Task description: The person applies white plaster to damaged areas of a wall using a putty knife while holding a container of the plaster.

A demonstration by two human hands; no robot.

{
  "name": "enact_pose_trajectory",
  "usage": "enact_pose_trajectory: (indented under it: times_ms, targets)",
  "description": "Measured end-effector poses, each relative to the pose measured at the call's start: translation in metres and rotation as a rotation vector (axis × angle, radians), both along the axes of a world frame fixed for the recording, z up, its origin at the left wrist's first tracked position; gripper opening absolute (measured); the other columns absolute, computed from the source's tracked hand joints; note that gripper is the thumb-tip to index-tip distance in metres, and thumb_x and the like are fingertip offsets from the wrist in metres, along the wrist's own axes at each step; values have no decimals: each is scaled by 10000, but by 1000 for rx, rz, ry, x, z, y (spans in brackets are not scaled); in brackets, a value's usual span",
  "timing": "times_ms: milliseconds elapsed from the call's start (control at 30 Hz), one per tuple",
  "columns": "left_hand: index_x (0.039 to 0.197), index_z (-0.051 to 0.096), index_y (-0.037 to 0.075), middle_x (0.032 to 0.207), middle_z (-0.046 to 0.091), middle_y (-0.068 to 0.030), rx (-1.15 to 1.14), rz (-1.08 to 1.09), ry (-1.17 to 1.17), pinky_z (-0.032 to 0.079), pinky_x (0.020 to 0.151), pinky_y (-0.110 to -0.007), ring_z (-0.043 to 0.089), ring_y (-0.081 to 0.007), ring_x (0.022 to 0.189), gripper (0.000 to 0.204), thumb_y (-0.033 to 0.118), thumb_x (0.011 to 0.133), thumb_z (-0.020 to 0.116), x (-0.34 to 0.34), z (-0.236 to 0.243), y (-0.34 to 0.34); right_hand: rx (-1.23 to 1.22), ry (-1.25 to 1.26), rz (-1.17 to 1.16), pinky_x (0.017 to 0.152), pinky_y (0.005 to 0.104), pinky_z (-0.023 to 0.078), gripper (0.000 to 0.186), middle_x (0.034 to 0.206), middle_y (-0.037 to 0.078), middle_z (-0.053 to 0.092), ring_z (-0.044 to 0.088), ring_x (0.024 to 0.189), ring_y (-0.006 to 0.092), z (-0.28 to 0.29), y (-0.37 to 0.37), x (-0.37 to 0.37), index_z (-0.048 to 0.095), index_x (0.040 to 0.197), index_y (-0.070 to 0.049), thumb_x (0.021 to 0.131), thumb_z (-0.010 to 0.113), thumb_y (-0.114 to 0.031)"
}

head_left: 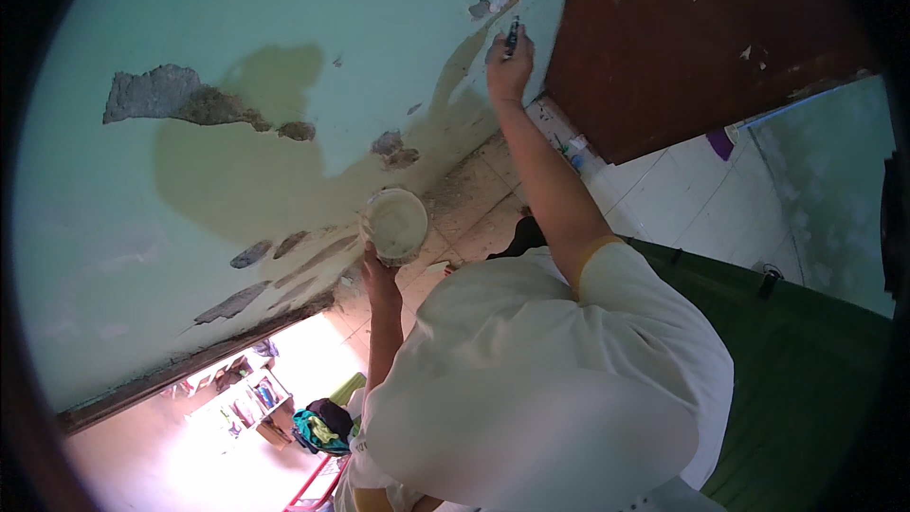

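Note:
My left hand (381,275) grips a round pale container (398,221) with a pale, creamy substance inside, held in front of the mint-green wall (85,190). My right hand (510,66) is raised beside the wall, fingers closed on a small dark-handled tool (513,33); I cannot make out its tip. Just above it the paint is chipped (482,8). A large flaked patch of exposed grey plaster (152,95) is at the upper left, with smaller ones (393,150) near the container and lower down the wall.
A brown panel (692,28) stands at the upper right. Tiled floor (654,190) shows below it, with small items near the wall. A green cot-like sheet (796,379) lies at lower right. Through an opening at lower left are a white shelf (246,403) and piled clothes (320,429).

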State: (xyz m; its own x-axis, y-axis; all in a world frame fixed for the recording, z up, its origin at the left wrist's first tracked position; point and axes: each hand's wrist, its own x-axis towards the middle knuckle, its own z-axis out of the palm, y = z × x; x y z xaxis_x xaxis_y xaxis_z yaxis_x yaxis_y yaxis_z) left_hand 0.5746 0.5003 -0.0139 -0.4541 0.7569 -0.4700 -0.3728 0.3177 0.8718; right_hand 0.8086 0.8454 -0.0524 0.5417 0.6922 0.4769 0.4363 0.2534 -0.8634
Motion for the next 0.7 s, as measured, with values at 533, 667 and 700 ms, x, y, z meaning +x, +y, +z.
enact_pose_trajectory:
  times_ms: [533,667,700]
  targets:
    - [1374,423,-35,1353,510,-169,-20,-20,21,463,1012,-411,529,-283,1233,659,495,983,448,-13,0,-18,-252,19,154,982,461,443,642,1314,389,304,492,1141,494,5,-44,-73,137,1449,134,950,470,-95]
    - [1367,432,-32,1352,512,-168,-10,-12,14,470,1001,-407,528,-280,1232,649,492,984,450,-18,-1,-21,-172,58,77,979,451,447,633,1330,364,305,496,1140,470,14,-19,-61,149,1444,145,956,461,-109]
    - [1364,436,-32,1351,512,-168,-5,-15,17,471,998,-405,528,-280,1232,646,491,984,451,-19,-1,-21,-158,51,51,977,448,449,633,1326,355,313,499,1134,463,17,-15,-63,153,1442,147,955,464,-111]
